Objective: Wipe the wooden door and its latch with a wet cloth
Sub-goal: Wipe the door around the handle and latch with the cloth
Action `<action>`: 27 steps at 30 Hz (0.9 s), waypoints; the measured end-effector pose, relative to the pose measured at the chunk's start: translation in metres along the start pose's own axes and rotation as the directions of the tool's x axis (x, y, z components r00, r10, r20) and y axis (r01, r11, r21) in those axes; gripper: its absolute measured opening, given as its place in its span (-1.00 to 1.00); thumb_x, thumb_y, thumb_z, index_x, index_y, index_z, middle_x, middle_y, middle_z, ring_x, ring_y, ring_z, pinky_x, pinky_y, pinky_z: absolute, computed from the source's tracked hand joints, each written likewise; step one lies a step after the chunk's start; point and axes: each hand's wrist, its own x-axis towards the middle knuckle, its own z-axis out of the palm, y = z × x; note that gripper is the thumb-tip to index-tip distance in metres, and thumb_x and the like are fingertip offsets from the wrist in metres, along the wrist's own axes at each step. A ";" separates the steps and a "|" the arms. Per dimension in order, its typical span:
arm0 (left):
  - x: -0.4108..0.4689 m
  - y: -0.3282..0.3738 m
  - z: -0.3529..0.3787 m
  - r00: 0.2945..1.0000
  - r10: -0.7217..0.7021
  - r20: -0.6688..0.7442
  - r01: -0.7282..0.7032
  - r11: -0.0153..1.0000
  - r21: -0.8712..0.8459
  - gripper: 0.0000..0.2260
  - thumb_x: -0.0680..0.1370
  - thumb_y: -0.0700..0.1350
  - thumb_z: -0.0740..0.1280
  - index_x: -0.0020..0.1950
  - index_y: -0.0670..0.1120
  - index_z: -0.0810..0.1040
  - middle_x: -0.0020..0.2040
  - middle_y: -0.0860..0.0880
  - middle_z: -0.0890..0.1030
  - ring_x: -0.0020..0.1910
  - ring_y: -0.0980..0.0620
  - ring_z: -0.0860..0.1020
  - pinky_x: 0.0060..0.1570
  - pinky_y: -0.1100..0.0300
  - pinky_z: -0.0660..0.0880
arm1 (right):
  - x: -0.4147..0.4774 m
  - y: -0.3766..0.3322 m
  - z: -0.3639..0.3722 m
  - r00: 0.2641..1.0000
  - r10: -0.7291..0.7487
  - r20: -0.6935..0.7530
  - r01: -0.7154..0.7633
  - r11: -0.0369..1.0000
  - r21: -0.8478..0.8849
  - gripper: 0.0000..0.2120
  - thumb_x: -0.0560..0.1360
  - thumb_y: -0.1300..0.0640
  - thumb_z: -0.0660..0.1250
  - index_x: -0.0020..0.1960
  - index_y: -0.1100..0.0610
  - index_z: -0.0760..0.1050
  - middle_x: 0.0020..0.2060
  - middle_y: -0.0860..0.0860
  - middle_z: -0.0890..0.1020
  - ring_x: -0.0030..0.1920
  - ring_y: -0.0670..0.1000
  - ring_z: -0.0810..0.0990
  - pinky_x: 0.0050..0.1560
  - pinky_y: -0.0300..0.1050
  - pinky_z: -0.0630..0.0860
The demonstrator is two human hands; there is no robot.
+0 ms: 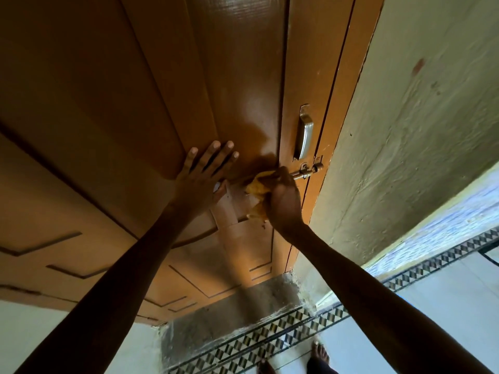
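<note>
Left hand (201,175): fingers straight, spread, flat against wooden door (108,103).
Right hand (283,201): fingers curled round yellow cloth (256,188).
Latch (306,171): partly under cloth, at door's 3 o'clock edge; long axis roughly 9-to-3.

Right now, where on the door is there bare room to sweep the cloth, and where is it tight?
Free: the upper panel above the left hand, left of the handle; the lower panel below the right hand. Crowded: around the latch, where the right hand grips the cloth, hemmed by the handle above and the left hand beside.
</note>
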 end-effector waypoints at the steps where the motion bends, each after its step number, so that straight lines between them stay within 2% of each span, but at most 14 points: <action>1: 0.000 0.000 0.000 1.000 0.000 -0.003 0.000 1.000 0.001 -0.42 0.64 0.13 0.09 0.62 0.02 0.01 0.62 -0.02 0.06 0.59 -0.07 0.00 0.50 -0.11 -0.29 | 0.004 0.000 0.000 0.998 0.036 -0.046 -0.036 0.999 0.006 -0.67 0.46 0.38 0.29 0.19 0.22 0.58 0.19 0.29 0.53 0.15 0.31 0.53 0.09 0.23 0.55; 3: 0.000 0.000 0.000 1.000 -0.005 0.000 0.005 1.000 -0.007 -0.41 0.64 0.13 0.11 0.62 0.02 0.02 0.62 -0.02 0.05 0.59 -0.06 -0.06 0.51 -0.11 -0.31 | 0.000 -0.010 0.011 0.998 0.034 -0.053 -0.036 0.998 -0.049 -0.67 0.41 0.40 0.38 0.15 0.20 0.59 0.31 0.25 0.46 0.25 0.27 0.48 0.05 0.10 0.62; 5: 0.000 0.000 0.001 1.000 -0.010 0.011 0.010 1.000 -0.001 -0.39 0.63 0.14 0.13 0.62 0.03 0.01 0.62 -0.02 0.02 0.59 -0.06 -0.17 0.50 -0.11 -0.31 | -0.009 -0.018 0.028 0.999 -0.037 0.015 0.038 0.994 -0.099 -0.65 0.37 0.39 0.45 0.13 0.18 0.61 0.40 0.20 0.39 0.34 0.24 0.41 0.05 -0.05 0.61; 7: 0.000 -0.001 0.001 1.000 -0.018 0.016 0.018 1.000 0.016 -0.38 0.63 0.15 0.14 0.62 0.03 0.01 0.62 -0.01 0.01 0.59 -0.05 -0.23 0.50 -0.11 -0.31 | -0.011 -0.013 0.031 0.992 -0.074 0.097 0.079 0.996 -0.051 -0.66 0.40 0.37 0.44 0.16 0.18 0.60 0.39 0.19 0.39 0.31 0.21 0.43 0.09 -0.06 0.61; 10: 0.000 0.001 0.001 1.000 -0.020 0.012 0.020 1.000 0.012 -0.38 0.63 0.14 0.15 0.62 0.04 0.02 0.61 -0.01 0.00 0.59 -0.04 -0.23 0.51 -0.11 -0.31 | -0.007 0.008 0.012 0.966 -0.201 0.162 0.209 0.977 -0.032 -0.74 0.53 0.30 0.34 0.21 0.24 0.51 0.19 0.19 0.55 0.09 0.12 0.58 0.05 0.07 0.64; 12: -0.001 0.002 0.003 1.000 -0.023 0.011 0.022 0.999 0.034 -0.38 0.63 0.15 0.16 0.62 0.03 0.02 0.62 -0.01 -0.02 0.59 -0.05 -0.21 0.51 -0.12 -0.29 | -0.003 0.014 0.001 0.967 -0.237 0.090 0.242 0.969 -0.050 -0.82 0.57 0.29 0.28 0.16 0.26 0.51 0.04 0.18 0.57 -0.06 0.05 0.57 -0.01 -0.02 0.64; 14: -0.002 0.003 0.004 1.000 -0.028 0.012 0.027 0.998 0.056 -0.37 0.63 0.16 0.17 0.62 0.03 0.01 0.62 -0.02 -0.10 0.59 -0.06 -0.22 0.51 -0.14 -0.28 | 0.002 0.007 0.001 0.996 -0.094 -0.006 0.094 0.996 0.004 -0.81 0.51 0.35 0.30 0.11 0.26 0.56 0.13 0.22 0.52 0.03 0.14 0.55 -0.05 -0.04 0.63; 16: -0.001 0.004 0.003 0.999 -0.022 0.029 0.021 0.998 0.059 -0.37 0.63 0.16 0.16 0.63 0.02 0.00 0.62 -0.03 -0.16 0.58 -0.07 -0.23 0.50 -0.16 -0.29 | 0.003 -0.007 0.013 0.999 -0.019 -0.033 0.016 0.996 -0.087 -0.76 0.42 0.40 0.38 0.06 0.24 0.61 0.29 0.22 0.47 0.21 0.24 0.51 -0.01 0.05 0.66; 20: -0.001 0.003 0.006 0.999 -0.027 0.032 0.024 0.997 0.068 -0.39 0.63 0.17 0.14 0.62 0.03 0.04 0.62 -0.03 -0.07 0.59 -0.07 -0.22 0.50 -0.16 -0.28 | -0.002 -0.017 0.021 0.989 -0.040 0.140 0.050 0.997 -0.063 -0.79 0.41 0.25 0.34 -0.01 0.28 0.64 0.29 0.27 0.50 0.25 0.34 0.46 -0.02 0.17 0.64; 22: -0.001 0.004 0.006 0.998 -0.044 0.036 0.042 0.997 0.061 -0.38 0.62 0.16 0.17 0.62 0.03 0.06 0.62 -0.03 -0.08 0.59 -0.08 -0.22 0.50 -0.16 -0.29 | 0.001 -0.003 0.014 0.977 -0.123 0.175 0.143 0.984 -0.104 -0.80 0.35 0.27 0.47 -0.04 0.26 0.67 0.22 0.26 0.56 0.21 0.33 0.52 -0.08 0.18 0.66; 24: -0.001 0.008 0.006 0.997 -0.056 0.049 0.054 0.997 0.049 -0.36 0.60 0.16 0.20 0.62 0.02 0.05 0.62 -0.03 -0.17 0.58 -0.09 -0.23 0.50 -0.17 -0.30 | 0.002 0.011 0.006 0.926 -0.262 0.270 0.328 0.914 -0.239 -0.69 0.23 0.25 0.59 -0.04 0.17 0.69 0.15 0.22 0.61 0.16 0.31 0.58 -0.10 0.16 0.67; 25: -0.001 0.010 0.005 0.996 -0.068 0.057 0.066 0.997 0.041 -0.35 0.60 0.15 0.22 0.62 0.02 0.05 0.62 -0.03 -0.18 0.58 -0.09 -0.23 0.49 -0.18 -0.31 | 0.003 0.016 0.004 0.898 -0.310 0.313 0.402 0.867 -0.295 -0.65 0.20 0.23 0.61 -0.02 0.13 0.69 0.14 0.21 0.62 0.15 0.29 0.59 -0.09 0.15 0.67; 27: 0.001 0.014 0.003 0.992 -0.099 0.077 0.097 0.995 0.030 -0.34 0.60 0.14 0.24 0.62 0.01 0.05 0.62 -0.03 -0.16 0.58 -0.10 -0.24 0.48 -0.18 -0.33 | 0.004 0.016 0.000 0.869 -0.319 0.377 0.454 0.817 -0.356 -0.63 0.22 0.20 0.59 0.02 0.10 0.68 0.16 0.18 0.62 0.16 0.27 0.59 -0.04 0.15 0.65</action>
